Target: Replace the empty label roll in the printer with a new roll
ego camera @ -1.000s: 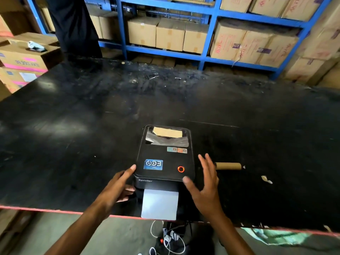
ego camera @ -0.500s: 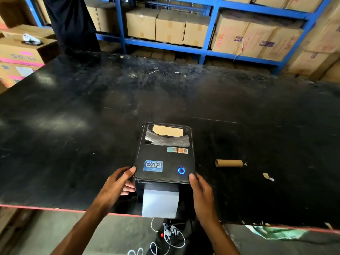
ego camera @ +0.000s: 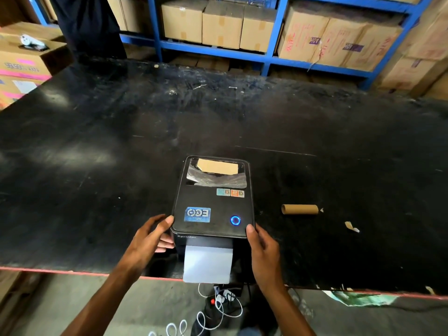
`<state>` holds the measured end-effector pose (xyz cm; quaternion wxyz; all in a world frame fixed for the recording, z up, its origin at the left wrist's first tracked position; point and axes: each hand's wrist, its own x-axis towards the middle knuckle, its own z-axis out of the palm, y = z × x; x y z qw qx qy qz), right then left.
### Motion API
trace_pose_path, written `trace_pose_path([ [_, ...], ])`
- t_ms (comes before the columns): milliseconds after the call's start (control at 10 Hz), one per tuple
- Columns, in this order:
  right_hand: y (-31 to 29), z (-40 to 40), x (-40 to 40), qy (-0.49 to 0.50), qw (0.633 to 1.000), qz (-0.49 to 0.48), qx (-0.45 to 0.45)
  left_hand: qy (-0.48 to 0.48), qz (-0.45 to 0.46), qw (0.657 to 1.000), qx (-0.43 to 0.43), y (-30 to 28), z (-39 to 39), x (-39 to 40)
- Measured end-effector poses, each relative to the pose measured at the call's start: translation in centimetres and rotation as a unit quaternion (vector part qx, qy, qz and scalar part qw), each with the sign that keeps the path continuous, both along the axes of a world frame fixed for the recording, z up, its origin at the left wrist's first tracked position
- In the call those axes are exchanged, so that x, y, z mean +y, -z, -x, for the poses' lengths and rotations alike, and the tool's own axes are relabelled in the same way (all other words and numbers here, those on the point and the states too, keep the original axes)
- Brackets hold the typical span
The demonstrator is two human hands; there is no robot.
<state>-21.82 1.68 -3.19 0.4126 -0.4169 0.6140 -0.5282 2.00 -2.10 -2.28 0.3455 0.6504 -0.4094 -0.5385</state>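
Printer [ego camera: 213, 202]: lid shut, both hands on its front corners, looks like the closing step.

Left hand [ego camera: 151, 237] fingers curl round the front-left corner, thumb on the lid edge, grasping the printer; right hand [ego camera: 263, 248] has its thumb tip on the front-right corner, fingers down the side, also gripping it. Printer sits near the front edge of the black table [ego camera: 97, 166], ring light [ego camera: 235, 220] blue, white label strip [ego camera: 208, 263] feeding out of the front slot and hanging past the table edge. 1 bare cardboard core [ego camera: 300, 209] lies apart to the right, likely the old roll. Judgement: new roll is in. Next: confirm the lid is latched on both sides, then check the feed or tear off the lead label.
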Motion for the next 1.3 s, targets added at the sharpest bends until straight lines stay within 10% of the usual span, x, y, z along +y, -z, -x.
trace_pose_path([
  [1300, 0.01, 0.29, -0.21, -0.01, 1.0, -0.004, -0.011, -0.006, -0.025, 0.999, 0.022, -0.41, 0.7, 0.66],
])
